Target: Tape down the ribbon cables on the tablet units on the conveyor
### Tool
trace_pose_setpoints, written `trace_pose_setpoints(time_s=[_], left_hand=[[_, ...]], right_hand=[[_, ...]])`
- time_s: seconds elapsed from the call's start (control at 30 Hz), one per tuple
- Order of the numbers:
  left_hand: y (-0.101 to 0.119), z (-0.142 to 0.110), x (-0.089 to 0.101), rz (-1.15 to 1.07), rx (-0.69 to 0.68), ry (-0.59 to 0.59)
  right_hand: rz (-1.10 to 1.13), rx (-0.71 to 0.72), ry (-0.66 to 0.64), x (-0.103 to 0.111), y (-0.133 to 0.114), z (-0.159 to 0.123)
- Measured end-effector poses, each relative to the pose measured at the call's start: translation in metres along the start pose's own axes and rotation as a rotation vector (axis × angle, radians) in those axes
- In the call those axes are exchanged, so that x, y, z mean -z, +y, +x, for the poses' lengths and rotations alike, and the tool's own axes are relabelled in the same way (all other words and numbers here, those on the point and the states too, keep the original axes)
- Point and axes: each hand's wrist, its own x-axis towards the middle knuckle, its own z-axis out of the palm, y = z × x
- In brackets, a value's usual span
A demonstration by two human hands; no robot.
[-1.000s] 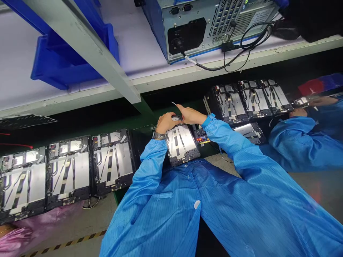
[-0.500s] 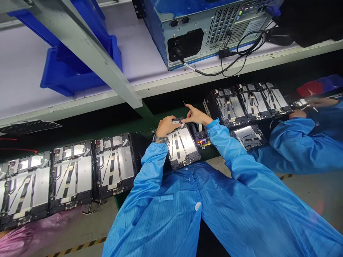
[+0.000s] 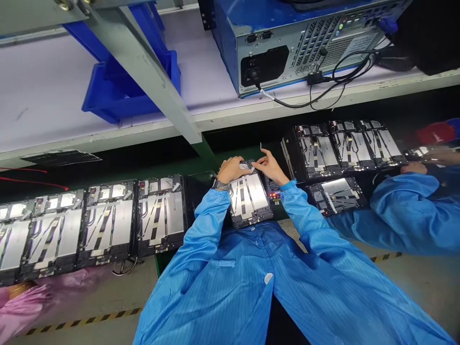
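Note:
An opened tablet (image 3: 249,195), with a silver battery area and dark flex cables across it, lies in front of my body. My left hand (image 3: 231,169) curls over its upper left edge, thumb along the top part, and grips it. At the top right corner, my right hand (image 3: 270,168) has thumb and index finger closed together, the thumb tip touching the tablet. A thin white strip (image 3: 261,145) sticks up from the right fingers; how it sits between them is partly hidden. Just right of the tablet is a small device with a lit red display (image 3: 274,195).
Several opened tablets (image 3: 161,213) stand in a row to the left, others (image 3: 316,151) on the right, one lying lower (image 3: 338,195). Above runs a shelf with a blue bin (image 3: 118,93) and computer case (image 3: 266,62). Co-workers' sleeves, pink (image 3: 32,306) and blue (image 3: 406,206), are alongside.
My right hand has shifted a little right with the white strip, which now points up. My left hand stays on the tablet. The camera view has swung slightly left.

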Motion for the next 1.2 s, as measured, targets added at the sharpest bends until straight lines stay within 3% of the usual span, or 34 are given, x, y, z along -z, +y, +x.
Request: trace_pose_setpoints(time_s=[0.13,0.23,0.33,0.4,0.53,0.67,1.2], left_hand=[[-0.004,-0.005,0.007,-0.127,0.001,0.078],[-0.017,-0.023,0.016,-0.328,-0.044,0.372],[-0.034,-0.053,0.012,-0.544,0.01,0.702],[-0.043,-0.075,-0.004,-0.674,0.099,0.801],[-0.056,-0.105,-0.05,-0.907,0.216,0.75],[-0.059,-0.11,-0.08,-1.02,0.239,0.7],[-0.059,-0.087,-0.086,-1.066,0.236,0.679]], right_hand=[[-0.099,0.043,0.11,-0.004,-0.011,-0.012],[-0.135,0.16,0.204,-0.009,-0.037,-0.035],[-0.168,0.332,0.086,-0.025,-0.062,-0.058],[-0.22,0.441,-0.06,-0.039,-0.072,-0.065],[-0.278,0.5,-0.246,-0.063,-0.075,-0.053],[-0.236,0.457,-0.351,-0.07,-0.071,-0.038],[-0.336,0.573,-0.352,-0.081,-0.076,-0.017]])
